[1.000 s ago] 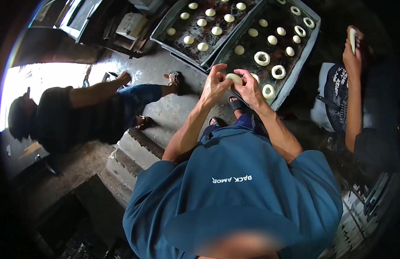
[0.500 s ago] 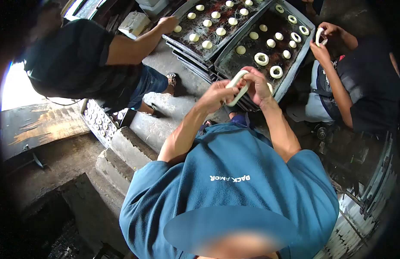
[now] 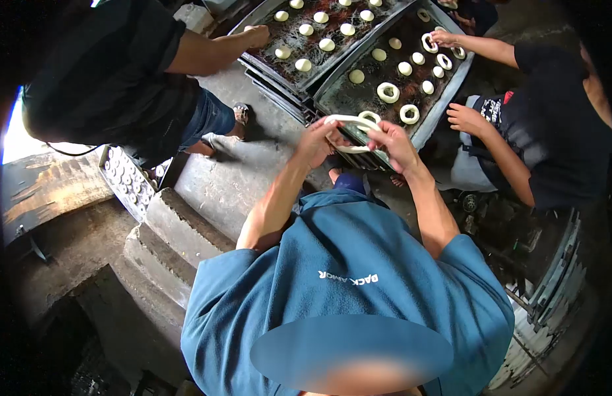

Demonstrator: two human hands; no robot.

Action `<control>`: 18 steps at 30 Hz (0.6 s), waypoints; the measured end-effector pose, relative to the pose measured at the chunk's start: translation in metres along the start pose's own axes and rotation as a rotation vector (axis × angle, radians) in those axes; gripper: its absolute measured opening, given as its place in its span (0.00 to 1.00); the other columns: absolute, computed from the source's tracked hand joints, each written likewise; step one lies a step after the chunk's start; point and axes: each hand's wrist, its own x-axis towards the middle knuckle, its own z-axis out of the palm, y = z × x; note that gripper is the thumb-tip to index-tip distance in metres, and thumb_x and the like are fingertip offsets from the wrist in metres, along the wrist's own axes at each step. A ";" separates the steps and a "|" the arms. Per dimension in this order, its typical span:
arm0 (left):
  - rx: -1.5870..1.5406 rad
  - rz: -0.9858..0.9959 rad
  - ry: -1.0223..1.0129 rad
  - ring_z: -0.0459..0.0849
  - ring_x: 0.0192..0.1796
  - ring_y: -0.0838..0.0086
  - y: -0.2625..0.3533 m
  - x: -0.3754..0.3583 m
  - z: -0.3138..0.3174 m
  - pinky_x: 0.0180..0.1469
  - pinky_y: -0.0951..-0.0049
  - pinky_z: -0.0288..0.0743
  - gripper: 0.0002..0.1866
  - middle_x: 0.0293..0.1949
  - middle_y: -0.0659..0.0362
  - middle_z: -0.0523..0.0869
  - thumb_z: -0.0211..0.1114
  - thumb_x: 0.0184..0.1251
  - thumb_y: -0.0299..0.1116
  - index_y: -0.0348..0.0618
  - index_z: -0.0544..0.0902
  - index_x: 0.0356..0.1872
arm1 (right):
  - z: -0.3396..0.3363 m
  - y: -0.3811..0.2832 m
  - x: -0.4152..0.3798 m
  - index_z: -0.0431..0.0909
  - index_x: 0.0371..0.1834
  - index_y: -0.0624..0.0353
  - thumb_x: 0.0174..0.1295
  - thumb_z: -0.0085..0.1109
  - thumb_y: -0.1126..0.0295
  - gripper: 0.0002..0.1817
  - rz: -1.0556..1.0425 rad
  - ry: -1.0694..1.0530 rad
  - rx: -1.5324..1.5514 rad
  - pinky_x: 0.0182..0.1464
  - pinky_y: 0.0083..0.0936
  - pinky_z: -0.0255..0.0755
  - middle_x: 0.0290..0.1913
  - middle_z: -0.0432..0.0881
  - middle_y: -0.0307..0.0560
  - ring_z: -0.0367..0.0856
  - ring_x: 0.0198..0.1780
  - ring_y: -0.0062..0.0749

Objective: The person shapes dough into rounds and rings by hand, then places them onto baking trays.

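Item: dough ring (image 3: 349,119), one, stretched long, held in the air above the near edge of the right-hand tray (image 3: 444,99). Grip: left hand (image 3: 317,141) closed on its left end, right hand (image 3: 395,146) closed on its right end.

Handling, as judged: draw both ends apart evenly, turning the loop through the fingers so no stretch thins; pinch lightly, as soft dough may tear or flatten; lay it down round, apart from its neighbours.

Count, beyond the grip:
- Trays, two on top, side by side; stacked trays beneath, number unclear.
- Right-hand tray: dough balls (image 3: 405,68), seven; laid rings (image 3: 409,114), about eight, one at a co-worker's fingers (image 3: 435,38), one just past the grip, partly hidden.
- Left-hand tray (image 3: 266,71), ahead-left of the grip: balls, eleven visible, perhaps another under a second co-worker's hand (image 3: 257,35).
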 end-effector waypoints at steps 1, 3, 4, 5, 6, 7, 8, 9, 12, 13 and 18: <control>0.194 -0.077 0.123 0.80 0.41 0.70 -0.007 0.003 -0.011 0.53 0.59 0.73 0.15 0.36 0.58 0.79 0.53 0.69 0.35 0.38 0.74 0.51 | -0.003 0.003 0.017 0.74 0.35 0.62 0.60 0.58 0.70 0.07 -0.013 0.054 -0.087 0.34 0.15 0.69 0.26 0.76 0.38 0.74 0.28 0.17; 0.374 -0.060 0.316 0.78 0.48 0.69 -0.015 0.000 -0.023 0.54 0.59 0.72 0.18 0.43 0.55 0.79 0.54 0.68 0.37 0.40 0.72 0.55 | -0.008 0.010 0.053 0.74 0.34 0.65 0.58 0.58 0.69 0.09 -0.048 0.145 -0.355 0.28 0.18 0.69 0.24 0.76 0.40 0.73 0.25 0.18; 0.564 -0.046 0.497 0.76 0.54 0.67 -0.016 -0.004 -0.029 0.55 0.59 0.72 0.22 0.50 0.53 0.78 0.56 0.68 0.39 0.41 0.69 0.59 | -0.011 0.018 0.073 0.73 0.33 0.66 0.58 0.58 0.69 0.10 -0.041 0.173 -0.471 0.27 0.19 0.68 0.23 0.76 0.40 0.73 0.23 0.18; 0.602 -0.046 0.527 0.76 0.51 0.70 -0.013 -0.011 -0.047 0.48 0.67 0.76 0.25 0.52 0.52 0.76 0.58 0.65 0.38 0.37 0.68 0.61 | -0.015 0.027 0.093 0.75 0.34 0.66 0.56 0.59 0.65 0.13 -0.072 0.228 -0.571 0.27 0.21 0.67 0.21 0.77 0.41 0.74 0.24 0.21; 0.611 -0.057 0.538 0.75 0.53 0.69 -0.008 -0.022 -0.062 0.51 0.66 0.74 0.26 0.53 0.53 0.76 0.58 0.65 0.40 0.41 0.68 0.62 | -0.021 0.040 0.115 0.75 0.34 0.66 0.58 0.58 0.63 0.14 -0.055 0.226 -0.555 0.27 0.21 0.68 0.21 0.77 0.41 0.75 0.24 0.21; 0.622 -0.069 0.550 0.74 0.56 0.68 -0.004 -0.035 -0.076 0.54 0.65 0.72 0.27 0.54 0.55 0.75 0.58 0.65 0.41 0.44 0.67 0.64 | -0.020 0.040 0.127 0.75 0.34 0.66 0.59 0.58 0.62 0.15 -0.041 0.229 -0.450 0.27 0.21 0.68 0.22 0.77 0.41 0.75 0.24 0.21; 0.675 -0.051 0.632 0.75 0.54 0.69 -0.002 -0.050 -0.089 0.53 0.66 0.72 0.25 0.53 0.55 0.76 0.58 0.65 0.40 0.44 0.69 0.62 | -0.020 0.040 0.139 0.74 0.35 0.65 0.60 0.57 0.60 0.16 -0.024 0.233 -0.345 0.28 0.20 0.69 0.22 0.78 0.41 0.75 0.24 0.21; 0.728 -0.034 0.715 0.76 0.53 0.69 -0.001 -0.067 -0.099 0.52 0.67 0.72 0.23 0.52 0.56 0.77 0.57 0.65 0.39 0.43 0.71 0.60 | -0.027 0.056 0.158 0.74 0.36 0.65 0.62 0.56 0.58 0.17 -0.077 0.217 -0.179 0.29 0.21 0.70 0.24 0.78 0.41 0.76 0.25 0.22; 0.826 -0.056 0.935 0.78 0.47 0.72 -0.001 -0.124 -0.122 0.46 0.72 0.73 0.21 0.45 0.57 0.80 0.57 0.64 0.38 0.41 0.74 0.56 | -0.032 0.071 0.187 0.74 0.38 0.64 0.64 0.53 0.53 0.21 -0.016 0.236 -0.007 0.30 0.23 0.72 0.27 0.79 0.44 0.78 0.26 0.25; 0.858 -0.054 1.011 0.78 0.43 0.74 -0.007 -0.141 -0.129 0.42 0.74 0.74 0.21 0.40 0.57 0.81 0.56 0.63 0.38 0.39 0.75 0.55 | -0.046 0.096 0.206 0.75 0.39 0.66 0.64 0.50 0.50 0.25 -0.079 0.214 -0.098 0.31 0.24 0.73 0.28 0.79 0.47 0.80 0.27 0.30; 0.814 -0.214 1.181 0.80 0.40 0.74 -0.032 -0.195 -0.117 0.41 0.73 0.74 0.23 0.38 0.57 0.82 0.56 0.62 0.40 0.38 0.74 0.55 | -0.066 0.073 0.199 0.72 0.48 0.68 0.64 0.47 0.58 0.21 0.102 0.263 -0.515 0.22 0.28 0.75 0.30 0.80 0.54 0.81 0.24 0.36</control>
